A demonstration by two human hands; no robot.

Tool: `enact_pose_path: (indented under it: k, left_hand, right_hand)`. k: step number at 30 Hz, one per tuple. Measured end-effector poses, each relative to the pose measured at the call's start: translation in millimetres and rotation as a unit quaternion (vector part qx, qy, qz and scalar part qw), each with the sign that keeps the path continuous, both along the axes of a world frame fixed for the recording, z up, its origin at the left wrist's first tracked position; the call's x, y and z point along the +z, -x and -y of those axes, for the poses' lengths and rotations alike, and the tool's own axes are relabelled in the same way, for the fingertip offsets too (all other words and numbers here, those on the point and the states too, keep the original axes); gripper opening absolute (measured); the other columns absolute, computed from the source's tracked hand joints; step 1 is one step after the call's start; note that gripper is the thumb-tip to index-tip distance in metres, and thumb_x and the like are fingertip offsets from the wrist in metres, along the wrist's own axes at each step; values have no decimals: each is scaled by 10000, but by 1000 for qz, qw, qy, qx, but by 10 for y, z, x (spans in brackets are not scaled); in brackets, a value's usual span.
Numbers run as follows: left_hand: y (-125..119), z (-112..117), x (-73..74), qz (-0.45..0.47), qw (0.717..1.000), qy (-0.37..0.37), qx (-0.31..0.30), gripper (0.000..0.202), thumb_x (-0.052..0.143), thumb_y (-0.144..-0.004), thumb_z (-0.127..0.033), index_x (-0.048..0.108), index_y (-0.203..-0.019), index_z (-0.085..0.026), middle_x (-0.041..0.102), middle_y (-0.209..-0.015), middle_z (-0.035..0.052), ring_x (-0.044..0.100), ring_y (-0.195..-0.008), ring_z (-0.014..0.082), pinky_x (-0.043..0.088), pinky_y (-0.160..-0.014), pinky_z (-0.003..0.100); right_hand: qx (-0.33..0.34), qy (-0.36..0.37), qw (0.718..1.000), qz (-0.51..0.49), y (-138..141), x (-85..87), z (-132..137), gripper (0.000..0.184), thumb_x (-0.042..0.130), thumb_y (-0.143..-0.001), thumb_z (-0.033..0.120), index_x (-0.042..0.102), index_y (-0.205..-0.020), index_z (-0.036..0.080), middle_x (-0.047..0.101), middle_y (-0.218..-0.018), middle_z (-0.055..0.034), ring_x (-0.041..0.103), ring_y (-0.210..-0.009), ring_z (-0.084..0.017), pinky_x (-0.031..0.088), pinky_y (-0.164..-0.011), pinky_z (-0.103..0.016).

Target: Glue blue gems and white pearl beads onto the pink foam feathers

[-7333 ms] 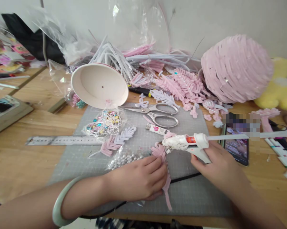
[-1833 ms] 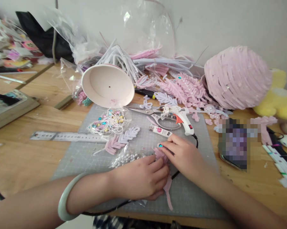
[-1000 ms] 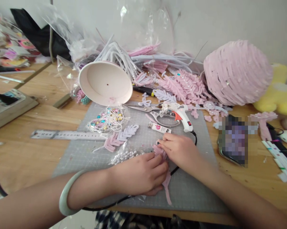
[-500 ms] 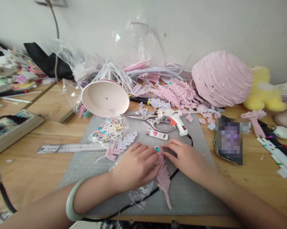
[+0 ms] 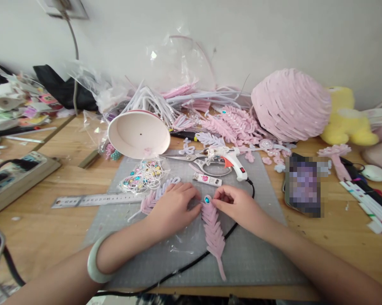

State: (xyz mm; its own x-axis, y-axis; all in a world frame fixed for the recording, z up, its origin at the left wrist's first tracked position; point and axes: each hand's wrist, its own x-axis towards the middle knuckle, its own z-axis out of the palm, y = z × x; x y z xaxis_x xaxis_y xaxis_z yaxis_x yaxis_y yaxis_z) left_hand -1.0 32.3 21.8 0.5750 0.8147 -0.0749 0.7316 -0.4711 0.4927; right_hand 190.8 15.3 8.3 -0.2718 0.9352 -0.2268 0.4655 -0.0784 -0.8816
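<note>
Nearby, the black cord crosses the lower end of the pink feather lying on the cutting mat, so a snag there could drag it askew. Your right hand has its grip pinched together at the feather's top beside the teal gem. Your left hand covers the other edge, pinching or pressing I cannot tell, and uneven pressure might slide the gem. Farther off, the glue gun leans on the scissors and could tip.

Pink feather with teal gem on gridded grey mat; white glue gun with orange trigger; pale green bangle; yellow plush, upper right of frame.
</note>
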Motion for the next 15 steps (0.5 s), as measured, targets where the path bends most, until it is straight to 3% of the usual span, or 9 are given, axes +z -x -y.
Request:
enact_pose_path:
  k: [6,10,15]
  left_hand:
    - [31,-44,-7,128,983,134,-1,133,527,-838,-250,634,-792,-186,634,-786,0,569,-758,157,398,-726,262]
    - [53,-77,-24,255,933,249,52,162,542,-818,-303,599,-760,-162,592,-738,-7,532,-727,142,393,-683,233]
    - [53,-52,-1,367,859,348,74,202,575,-794,-348,573,-745,-152,535,-706,-23,476,-690,120,360,-665,222]
  right_hand:
    - [-20,-45,997,-53,-14,85,8,125,625,-771,303,589,-733,189,544,-723,22,466,-642,-107,362,-590,-239]
    - [-49,81,975,-203,-22,119,-9,186,655,-750,338,578,-706,175,517,-647,36,470,-618,-99,376,-599,-238]
    - [-82,210,905,-360,-35,152,-13,179,732,-678,284,609,-678,154,559,-628,35,500,-585,-75,382,-581,-215]
